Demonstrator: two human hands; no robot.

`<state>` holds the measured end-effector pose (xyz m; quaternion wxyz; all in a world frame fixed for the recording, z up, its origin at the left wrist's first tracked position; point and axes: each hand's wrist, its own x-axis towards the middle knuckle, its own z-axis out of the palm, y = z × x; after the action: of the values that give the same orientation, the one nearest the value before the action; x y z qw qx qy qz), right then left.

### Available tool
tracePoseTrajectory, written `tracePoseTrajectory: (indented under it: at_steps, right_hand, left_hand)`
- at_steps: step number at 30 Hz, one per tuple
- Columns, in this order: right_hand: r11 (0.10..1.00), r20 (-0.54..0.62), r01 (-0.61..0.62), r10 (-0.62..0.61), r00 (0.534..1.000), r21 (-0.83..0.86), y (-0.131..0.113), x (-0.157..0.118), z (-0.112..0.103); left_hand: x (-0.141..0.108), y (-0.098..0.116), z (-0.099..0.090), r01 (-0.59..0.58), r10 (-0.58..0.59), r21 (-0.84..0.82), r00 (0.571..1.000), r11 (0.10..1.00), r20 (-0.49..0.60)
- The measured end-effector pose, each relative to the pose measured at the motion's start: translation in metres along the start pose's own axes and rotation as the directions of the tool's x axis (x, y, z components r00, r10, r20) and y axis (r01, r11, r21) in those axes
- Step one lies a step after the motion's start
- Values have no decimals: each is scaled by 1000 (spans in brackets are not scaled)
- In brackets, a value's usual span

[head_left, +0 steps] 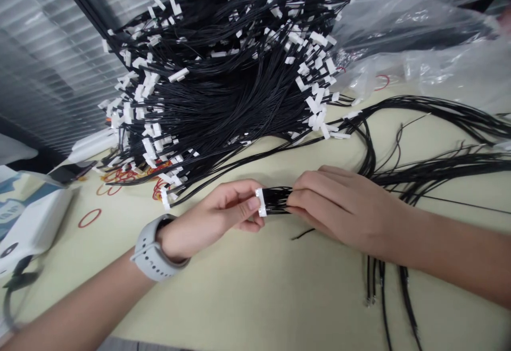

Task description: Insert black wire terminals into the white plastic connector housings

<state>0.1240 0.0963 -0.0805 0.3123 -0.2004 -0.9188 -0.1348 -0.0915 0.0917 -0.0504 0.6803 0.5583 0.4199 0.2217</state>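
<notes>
The left hand (215,207) pinches white plugs (261,202), the right hand (343,207) pinches their black wires (277,200) (a small bunch), near a big wire pile (223,90).

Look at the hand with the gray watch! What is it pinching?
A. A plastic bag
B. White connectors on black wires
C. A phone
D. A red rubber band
B. The left hand pinches the white connectors at the end of a bunch of black wires, and the right hand holds the wires too.
</notes>
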Motion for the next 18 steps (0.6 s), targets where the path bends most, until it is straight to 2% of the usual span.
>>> tracePoseTrajectory:
  at_steps: [7, 12, 15, 18]
  right_hand:
    - [999, -27, -11, 12, 1000, 34, -3, -1, 4]
    - [980, -128, -127, 147, 981, 153, -2, 4, -2]
    - [996, -186, -52, 66, 980, 77, 1, 4, -12]
    - [998, -52, 30, -33, 998, -52, 2, 3, -19]
  left_hand:
    - [-1, -1, 4, -6, 7, -59, 1000, 998, 7]
    - [0, -1, 2, -22, 21, -27, 999, 999, -35]
    - [0, -1, 2, -20, 19, -8, 999, 1000, -40]
    - [1, -1, 3, -11, 11, 0, 998, 1000, -54]
